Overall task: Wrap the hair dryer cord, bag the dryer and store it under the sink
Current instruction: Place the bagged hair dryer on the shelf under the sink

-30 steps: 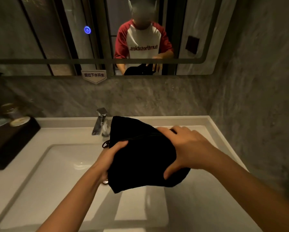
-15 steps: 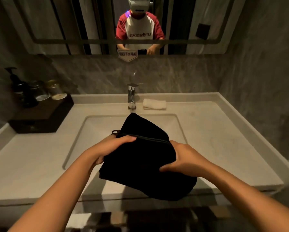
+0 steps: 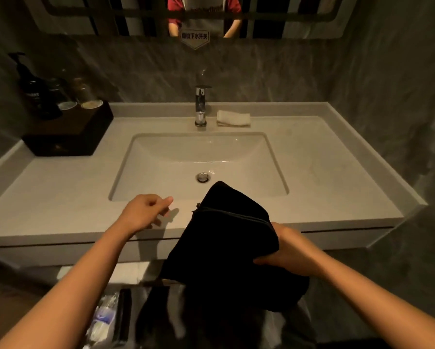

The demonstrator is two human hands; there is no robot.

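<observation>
A dim bathroom, grey stone-patterned walls on the back and right side, and a pale vanity countertop (image 3: 60,197) with a raised lip running along the wall. A rectangular basin (image 3: 198,157) is sunk into its middle, its drain (image 3: 202,177) gleaming near the front. The chrome faucet (image 3: 201,107) stands upright behind the basin, and a mirror (image 3: 135,18) hangs above, with a small label (image 3: 194,37) at its lower edge.

The black drawstring bag (image 3: 224,238) hangs in front of the counter's front edge, its top corner rising over the basin's near rim. The right hand (image 3: 289,250) grips it by the right side, fingers wrapped round the cloth and thumb underneath. The bag looks full and its bottom sags below the counter level; the dryer itself is not visible. The left hand (image 3: 145,212) is off the bag, hovering just above the counter's front strip to the left, fingers loosely curled and holding nothing.

A folded white washcloth (image 3: 233,118) lies just beside the faucet on its right. At the back left corner sits a dark tray (image 3: 67,137) carrying a pump bottle (image 3: 32,86) and two capped glasses (image 3: 85,96). Below the counter the space is shadowy: some white folded items (image 3: 125,272) and a plastic-wrapped packet (image 3: 103,316) lie on a shelf there, partly hidden by the bag and the forearms.
</observation>
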